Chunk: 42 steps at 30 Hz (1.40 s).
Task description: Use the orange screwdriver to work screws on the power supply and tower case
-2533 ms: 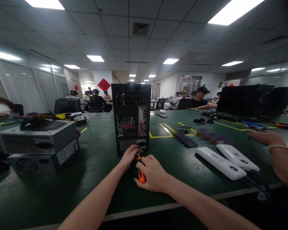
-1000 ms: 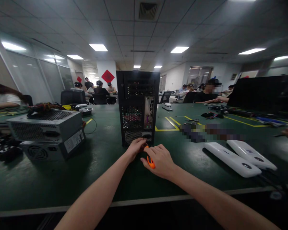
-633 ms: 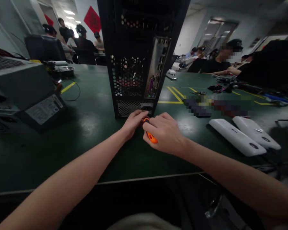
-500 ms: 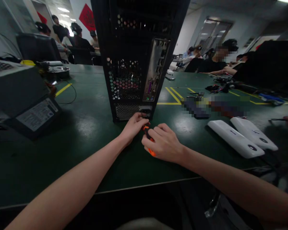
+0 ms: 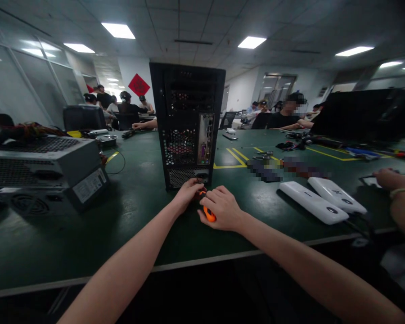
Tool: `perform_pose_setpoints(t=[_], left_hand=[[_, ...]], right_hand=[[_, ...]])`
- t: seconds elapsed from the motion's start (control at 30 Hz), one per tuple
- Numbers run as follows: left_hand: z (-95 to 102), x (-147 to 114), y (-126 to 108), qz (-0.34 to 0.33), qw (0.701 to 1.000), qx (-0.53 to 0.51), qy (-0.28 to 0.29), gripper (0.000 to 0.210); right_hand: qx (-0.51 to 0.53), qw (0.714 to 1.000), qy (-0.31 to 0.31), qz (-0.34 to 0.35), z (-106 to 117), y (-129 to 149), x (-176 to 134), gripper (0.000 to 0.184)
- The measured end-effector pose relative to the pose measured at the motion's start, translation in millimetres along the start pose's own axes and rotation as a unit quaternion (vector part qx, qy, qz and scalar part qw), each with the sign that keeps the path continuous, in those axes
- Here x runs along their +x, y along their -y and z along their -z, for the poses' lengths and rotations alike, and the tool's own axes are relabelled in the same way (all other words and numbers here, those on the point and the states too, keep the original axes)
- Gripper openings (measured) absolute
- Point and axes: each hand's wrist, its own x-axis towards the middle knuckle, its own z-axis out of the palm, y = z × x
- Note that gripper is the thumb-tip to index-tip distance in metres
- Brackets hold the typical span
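Note:
A black computer case [image 5: 189, 101] stands upright on the green table, its back panel facing me. My right hand [image 5: 224, 208] is closed round the orange and black handle of a screwdriver [image 5: 209, 213], which points at the lower right of that panel. My left hand [image 5: 188, 194] is at the case's bottom edge, thumb and fingers drawn together by the screwdriver's front end. What those fingers grip is hidden, as is the screwdriver's tip. Just above them is the power supply's vented plate [image 5: 178, 177] with its socket.
Stacked power supplies [image 5: 50, 164] with cables sit on the left. Two white devices [image 5: 313, 202] lie on the right, near another person's hand [image 5: 388, 179]. Tools [image 5: 263, 154] and a black monitor [image 5: 361, 114] are farther back. People sit across the room.
My view has tilted up and drawn back, so the whole case and the ceiling show. Both hands stay at the case's bottom, the right still round the screwdriver.

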Motion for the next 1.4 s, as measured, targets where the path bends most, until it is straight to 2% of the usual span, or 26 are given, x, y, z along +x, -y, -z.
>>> perform_pose_setpoints(t=[0.17, 0.33, 0.57, 0.8, 1.07, 1.3, 1.4], left_hand=[[3.2, 3.2, -0.4, 0.013, 1.0, -0.004, 0.017, 0.033], [5.3, 6.5, 2.1, 0.017, 0.999, -0.011, 0.025, 0.032], [6.1, 5.0, 2.2, 0.011, 1.0, -0.016, 0.022, 0.031], [6.6, 8.4, 4.2, 0.006, 0.999, -0.012, 0.034, 0.027], [4.9, 4.8, 1.0, 0.009, 0.999, -0.023, 0.035, 0.026], [4.9, 5.2, 2.2, 0.0, 0.999, -0.02, 0.028, 0.029], [4.8, 5.1, 3.5, -0.012, 0.999, -0.023, 0.029, 0.029]], right_hand=[[0.01, 0.998, -0.028, -0.047, 0.4, 1.2, -0.3, 0.022], [-0.017, 0.999, -0.014, -0.027, 7.2, 0.2, -0.8, 0.014], [-0.001, 0.997, -0.007, -0.082, 7.1, 4.3, 1.2, 0.026], [-0.036, 0.999, 0.005, -0.001, 7.0, 4.5, -0.8, 0.012], [-0.032, 0.999, -0.028, -0.032, -0.2, 4.6, 0.9, 0.017], [-0.034, 0.999, -0.014, 0.009, 6.4, 1.1, -1.0, 0.009], [-0.029, 0.999, -0.024, -0.013, 6.3, 2.7, 0.2, 0.017]])
